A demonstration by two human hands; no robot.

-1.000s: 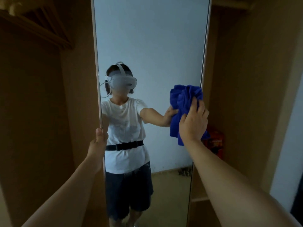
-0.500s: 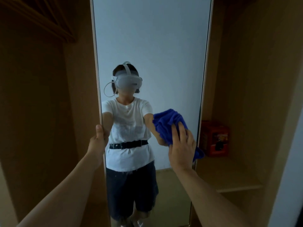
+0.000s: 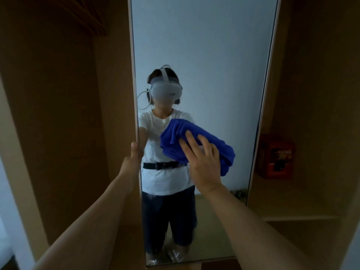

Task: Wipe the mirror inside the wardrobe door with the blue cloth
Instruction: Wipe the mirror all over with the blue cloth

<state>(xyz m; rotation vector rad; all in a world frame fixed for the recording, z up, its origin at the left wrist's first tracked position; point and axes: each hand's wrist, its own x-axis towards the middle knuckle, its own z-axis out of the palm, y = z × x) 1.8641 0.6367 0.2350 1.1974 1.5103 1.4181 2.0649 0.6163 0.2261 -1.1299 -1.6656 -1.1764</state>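
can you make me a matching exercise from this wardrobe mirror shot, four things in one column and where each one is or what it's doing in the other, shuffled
Things
1. left hand
2. right hand
3. blue cloth
4. red box

Places or states
A. bunched against the mirror glass
B. standing on a shelf right of the mirror
C. gripping the mirror's left edge
D. pressing on the cloth with straight fingers

Pairs: 1-C, 2-D, 3-A, 4-B
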